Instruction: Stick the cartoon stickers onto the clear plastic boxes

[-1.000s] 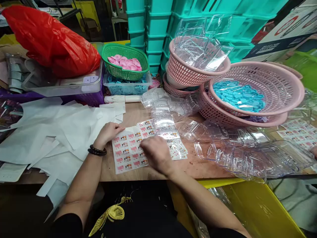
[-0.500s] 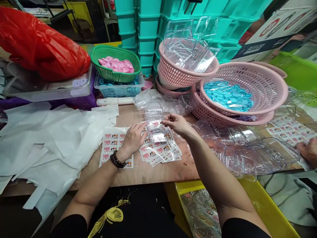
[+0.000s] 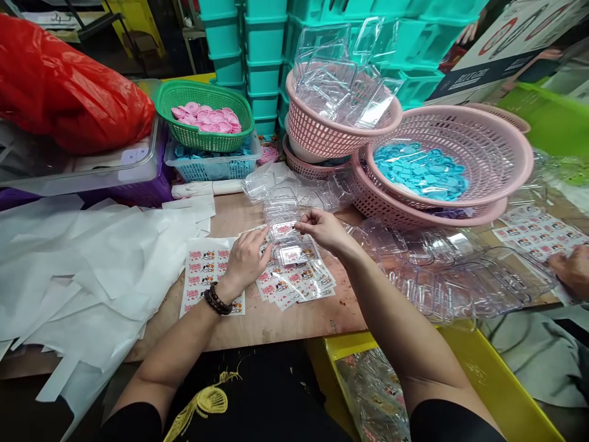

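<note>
Clear plastic cases (image 3: 281,209) lie in a row at the middle of the table, partly over printed sticker sheets (image 3: 294,283). One case (image 3: 282,230) shows a pink print under its clear surface. My right hand (image 3: 321,228) pinches at the right edge of this case, thumb and forefinger together on a pink-printed sticker. My left hand (image 3: 246,259) rests at the case's left side, fingers spread, fingertips touching its edge. Below it lies another case (image 3: 292,253). A further sticker sheet (image 3: 196,273) lies left, partly under my left wrist.
White backing papers (image 3: 92,264) heap at the left. Pink baskets (image 3: 497,159) with blue pieces stand right, a green basket (image 3: 165,110) with pink pieces back left. Many clear cases (image 3: 437,294) spread to the right, near a co-worker's hand (image 3: 573,270). A yellow bin (image 3: 506,393) is below.
The view has shifted slightly. My hands keep nearly the same pose at the case, and the co-worker's hand at the right shows more.
</note>
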